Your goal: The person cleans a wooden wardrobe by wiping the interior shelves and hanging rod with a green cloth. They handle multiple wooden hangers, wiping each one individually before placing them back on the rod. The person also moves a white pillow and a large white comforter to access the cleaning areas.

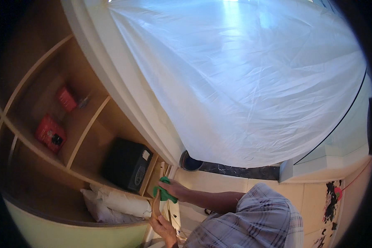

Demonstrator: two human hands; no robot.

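My right hand (174, 189), at the end of the arm from a plaid sleeve, is closed on a crumpled green cloth (165, 196). The cloth lies against the upper end of a narrow, light-brown piece (156, 204) that looks like wood. Lower down, my left hand (163, 228) grips the other end of this piece, thumb along its side. Both hands are in front of an open wooden cabinet (90, 136), close to its lower shelves. Behind the left hand are a whitish roll (127, 203) and a pale bag (96, 206).
A black safe (127, 164) and red boxes (51, 133) stand on shelves. White plastic sheeting (235, 93) hangs ahead, above a dark bucket (190, 162) and black marble strip (238, 171). Black scraps (330, 201) and a red cord (358, 175) lie at right.
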